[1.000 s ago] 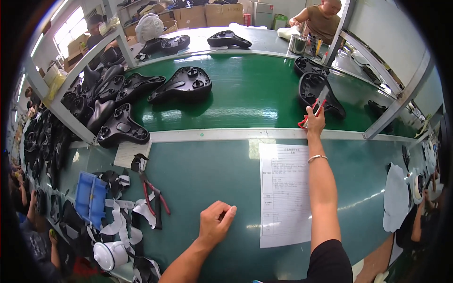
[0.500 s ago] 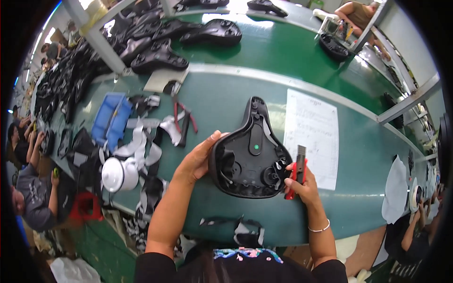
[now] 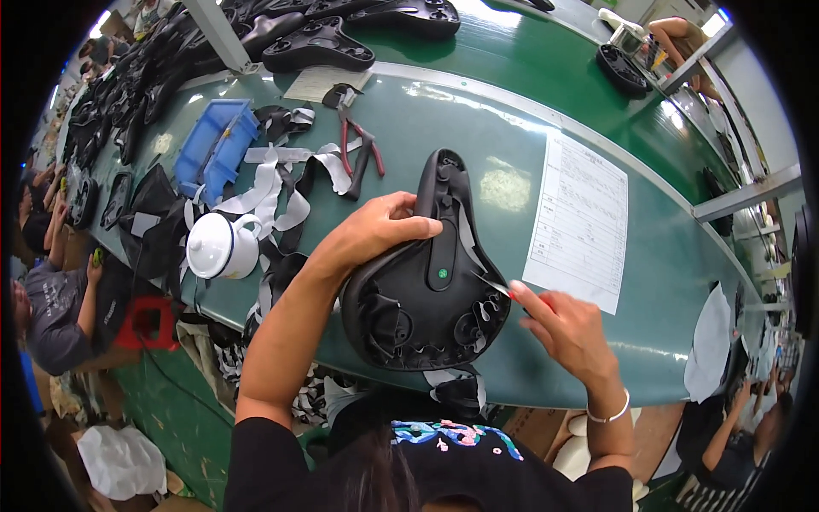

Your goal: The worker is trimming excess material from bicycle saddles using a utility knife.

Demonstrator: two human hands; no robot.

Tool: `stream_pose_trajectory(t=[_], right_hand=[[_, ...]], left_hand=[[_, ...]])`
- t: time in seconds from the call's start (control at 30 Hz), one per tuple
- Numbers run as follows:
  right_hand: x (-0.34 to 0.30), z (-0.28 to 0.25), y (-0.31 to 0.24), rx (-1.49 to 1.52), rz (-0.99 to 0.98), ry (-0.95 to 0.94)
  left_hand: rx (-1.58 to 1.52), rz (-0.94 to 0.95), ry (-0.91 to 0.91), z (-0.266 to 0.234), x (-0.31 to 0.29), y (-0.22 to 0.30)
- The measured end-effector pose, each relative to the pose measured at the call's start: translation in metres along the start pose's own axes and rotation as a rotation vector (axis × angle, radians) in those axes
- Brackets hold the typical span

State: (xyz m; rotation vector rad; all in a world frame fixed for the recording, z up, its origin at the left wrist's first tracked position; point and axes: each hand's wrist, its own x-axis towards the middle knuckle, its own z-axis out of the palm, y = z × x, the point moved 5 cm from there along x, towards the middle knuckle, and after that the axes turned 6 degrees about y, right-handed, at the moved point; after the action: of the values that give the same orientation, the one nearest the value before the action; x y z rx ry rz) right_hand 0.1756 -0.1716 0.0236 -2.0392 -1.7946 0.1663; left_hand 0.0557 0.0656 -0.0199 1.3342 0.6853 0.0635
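A black bicycle saddle (image 3: 409,299) sits in front of the worker near the counter's (image 3: 657,328) close edge, hollow underside up and nose aimed at 12 o'clock; from here I can't tell whether it rests on the surface or is held just above it. The left arm slants in from 7 o'clock, elbow out, and the left hand (image 3: 380,226) is clamped on the saddle's narrower part, thumb laid flat over the underside and fingers curled at the nose's left edge. The right arm comes up from 5 o'clock, a pale bracelet (image 3: 609,407) on its wrist, and the right hand (image 3: 567,328) is closed around a red-handled knife (image 3: 495,285), index finger stretched along it. Its blade points to 10 o'clock and crosses the saddle's right rim; whether it is cutting I can't make out. The two hands are apart, one on each side. Beyond the saddle, red-handled pliers (image 3: 345,147) lie at 11 o'clock, pale scraps (image 3: 263,198) and a blue tray (image 3: 213,136) at 10, a white lidded mug (image 3: 223,247) at 9, and a printed sheet (image 3: 580,222) at 2. Farther off, more black saddles (image 3: 317,44) are heaped towards 11.
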Motion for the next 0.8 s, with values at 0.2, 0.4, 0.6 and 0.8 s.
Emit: stream_pose_trajectory(t=[0.2,0.4,0.6,0.8], right_hand=[[-0.035,0.025,-0.013,-0.299,0.043,-0.071],[-0.072,0.050,-0.073,0.114,0.481,0.190],[-0.083,0.036,-0.044,0.544,0.769,0.350],[0.027,0.033,-0.040,0.246,-0.022,0.394]], left_hand=[[0.011,0.152,0.076,0.003,-0.006,0.008],[-0.223,0.179,0.304,-0.006,-0.049,-0.036],[-0.267,0.214,0.379,-0.011,-0.083,-0.053],[-0.335,0.146,0.497,-0.014,-0.100,-0.077]])
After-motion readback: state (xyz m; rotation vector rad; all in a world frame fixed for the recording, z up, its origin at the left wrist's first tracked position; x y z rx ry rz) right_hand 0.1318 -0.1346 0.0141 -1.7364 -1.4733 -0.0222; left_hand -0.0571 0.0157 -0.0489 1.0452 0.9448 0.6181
